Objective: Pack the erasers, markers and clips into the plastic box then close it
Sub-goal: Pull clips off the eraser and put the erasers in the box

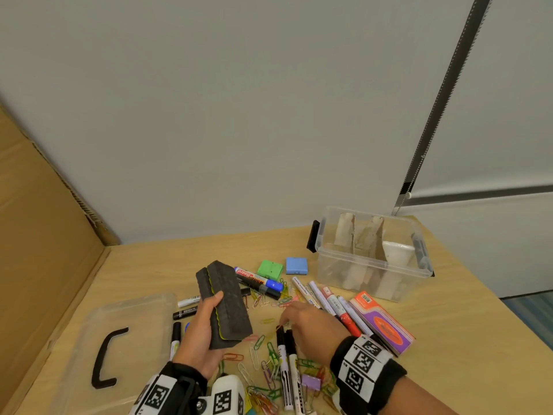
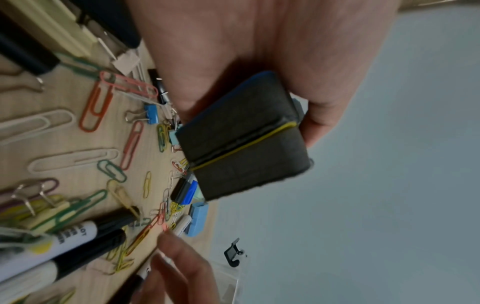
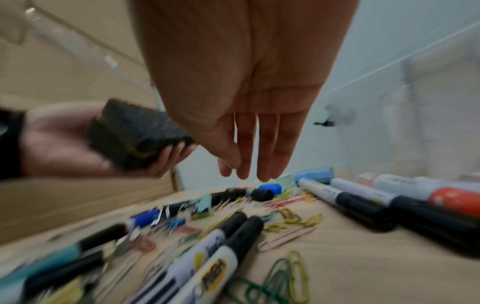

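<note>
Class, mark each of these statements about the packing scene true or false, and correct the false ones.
1. The left hand holds two black erasers stacked together. True.
2. The right hand grips a marker. False: its fingers are straight and hold nothing.
3. The plastic box is closed. False: it is open, and its lid lies on the table.
4. Paper clips lie scattered on the table. True.
</note>
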The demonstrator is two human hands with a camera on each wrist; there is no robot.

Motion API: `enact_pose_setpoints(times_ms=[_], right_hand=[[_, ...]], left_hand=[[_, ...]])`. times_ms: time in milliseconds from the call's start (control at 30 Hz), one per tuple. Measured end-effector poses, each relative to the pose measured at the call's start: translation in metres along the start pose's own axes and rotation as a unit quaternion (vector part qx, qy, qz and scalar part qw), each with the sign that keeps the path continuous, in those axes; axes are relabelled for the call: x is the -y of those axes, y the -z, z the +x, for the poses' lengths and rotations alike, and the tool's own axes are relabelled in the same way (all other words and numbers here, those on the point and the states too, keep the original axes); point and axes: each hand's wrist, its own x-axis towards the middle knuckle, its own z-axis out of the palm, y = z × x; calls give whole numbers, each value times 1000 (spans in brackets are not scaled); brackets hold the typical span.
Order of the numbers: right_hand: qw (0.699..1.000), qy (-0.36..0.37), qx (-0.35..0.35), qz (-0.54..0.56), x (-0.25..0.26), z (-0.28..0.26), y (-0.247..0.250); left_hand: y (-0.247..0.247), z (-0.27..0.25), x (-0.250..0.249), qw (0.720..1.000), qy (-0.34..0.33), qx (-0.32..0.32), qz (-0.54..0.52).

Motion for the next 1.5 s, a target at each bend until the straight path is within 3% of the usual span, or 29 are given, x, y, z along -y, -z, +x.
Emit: enact_pose_setpoints(times_ms=[100, 167, 267, 333, 433, 600, 733, 800, 867, 967, 1033, 1167, 1267, 1367, 1500], right_hand=[[990, -99, -97, 4, -14, -14, 14], [973, -180, -129, -56, -37, -25, 21], [931, -338, -61, -122, -80, -46, 21], [909, -405, 4, -98, -100, -59, 16], [907, -415, 39, -65, -111, -68, 10], [903, -424, 5, -64, -97, -75, 25], [926, -345, -83, 126, -68, -79, 58], [914, -289, -104, 264, -49, -77, 75], [871, -255, -116, 403, -35, -73, 84], [746, -222, -128, 615, -30, -63, 83], [681, -189, -116, 698, -28, -57, 81], [625, -148, -132, 755, -14, -49, 83], [646, -161, -151, 730, -10, -46, 97], [746, -186, -165, 618, -20, -45, 123], [890, -191, -202, 361, -29, -42, 157]], left_hand=[[4, -4, -3, 1000, 7, 7, -7], [8, -7, -4, 1000, 13, 10, -3], [14, -11, -5, 1000, 27, 14, 5], [16, -13, -5, 999, 33, 16, 21], [15, -17, -4, 998, 33, 29, 53], [17, -17, -4, 996, 34, 25, 82], [23, -13, -6, 995, 48, 15, 81], [24, -10, -7, 995, 57, 4, 77], [23, -6, -8, 996, 59, -6, 73], [21, -7, -10, 996, 53, -14, 72], [19, -6, -10, 997, 42, -21, 62], [18, -6, -12, 999, 25, -7, 35], [16, -3, -11, 999, 24, 4, 22], [-1, 4, -6, 1000, 8, -9, 21], [-11, 9, -10, 999, -5, -22, 40]])
